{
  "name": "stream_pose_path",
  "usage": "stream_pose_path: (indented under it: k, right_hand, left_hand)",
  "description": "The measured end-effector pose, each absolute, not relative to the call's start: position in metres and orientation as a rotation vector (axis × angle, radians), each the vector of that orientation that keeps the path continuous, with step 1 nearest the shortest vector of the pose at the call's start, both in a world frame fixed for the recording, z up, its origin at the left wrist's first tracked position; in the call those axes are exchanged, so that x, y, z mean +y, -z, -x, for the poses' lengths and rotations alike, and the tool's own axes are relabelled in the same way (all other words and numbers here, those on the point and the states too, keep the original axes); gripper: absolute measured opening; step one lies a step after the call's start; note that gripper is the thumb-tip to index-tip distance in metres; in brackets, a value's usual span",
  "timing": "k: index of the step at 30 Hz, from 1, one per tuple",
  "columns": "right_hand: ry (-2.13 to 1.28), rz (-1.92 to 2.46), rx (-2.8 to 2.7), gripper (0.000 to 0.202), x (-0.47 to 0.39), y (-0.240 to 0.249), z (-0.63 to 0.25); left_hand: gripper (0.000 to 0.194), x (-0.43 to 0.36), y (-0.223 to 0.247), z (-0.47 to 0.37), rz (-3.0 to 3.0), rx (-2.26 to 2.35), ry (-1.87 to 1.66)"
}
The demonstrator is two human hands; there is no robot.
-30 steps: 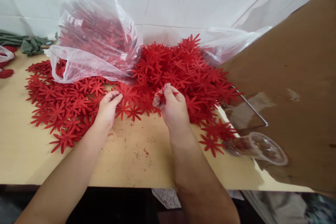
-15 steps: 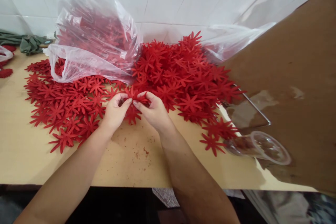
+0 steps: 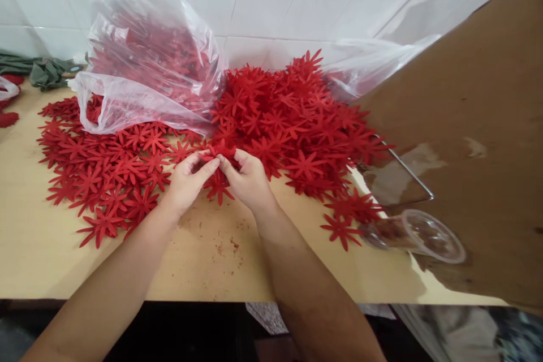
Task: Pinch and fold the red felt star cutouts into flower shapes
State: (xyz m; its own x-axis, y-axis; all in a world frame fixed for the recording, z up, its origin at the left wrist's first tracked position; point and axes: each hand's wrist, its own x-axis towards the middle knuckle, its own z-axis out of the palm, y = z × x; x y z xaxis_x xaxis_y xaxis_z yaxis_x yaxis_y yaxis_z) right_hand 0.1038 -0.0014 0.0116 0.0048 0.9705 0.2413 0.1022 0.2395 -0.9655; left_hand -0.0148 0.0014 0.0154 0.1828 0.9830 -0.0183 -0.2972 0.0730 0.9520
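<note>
Between my two hands is a red flower-shaped piece (image 3: 221, 150) with long petals. My left hand (image 3: 190, 176) pinches its left side, and my right hand (image 3: 246, 174) pinches its right side, the thumb tips close together in front of it. Another red flower (image 3: 219, 188) shows just below my fingers. On the left a spread of flat red flowers (image 3: 99, 172) covers the table (image 3: 195, 271). A higher heap of the same flowers (image 3: 280, 116) rises behind and to the right of my hands.
A clear plastic bag (image 3: 148, 62) full of red flowers stands at the back left. On the right a brown board (image 3: 475, 124) leans in, with a clear plastic cup (image 3: 424, 236) lying before it. Green cloth (image 3: 48, 72) lies at the far left.
My thumbs have come together, and the petals of the held flower are gathered closer between my fingers. The whole view has shifted slightly.
</note>
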Motion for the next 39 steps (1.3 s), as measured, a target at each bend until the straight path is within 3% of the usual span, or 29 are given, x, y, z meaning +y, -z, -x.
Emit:
stream_pose_path:
  k: [7,15,21,27,33,39]
  right_hand:
    - [-0.854,1.286,-1.394,0.039,0.000,-0.007,-0.105]
    - [-0.896,1.213,-1.270,0.027,0.003,-0.009,-0.109]
    - [-0.822,1.242,-1.150,0.034,0.004,-0.019,-0.121]
    - [-1.197,1.100,-1.421,0.051,-0.008,-0.023,-0.107]
    - [-1.233,1.186,-1.454,0.023,-0.005,-0.017,-0.104]
    - [-1.147,1.270,-1.121,0.012,0.002,-0.023,-0.124]
  left_hand:
    - [0.019,0.001,-0.013,0.012,-1.062,0.887,-1.103]
    - [0.013,0.007,-0.011,0.015,-0.976,0.994,-1.229]
    - [0.013,0.011,-0.011,0.021,-0.754,0.932,-1.221]
    - [0.014,0.010,-0.022,0.025,-0.599,0.910,-1.222]
    - [0.015,0.012,-0.023,0.027,-0.648,0.822,-1.201]
    - [0.043,0.012,-0.024,0.031,-0.677,0.812,-1.093]
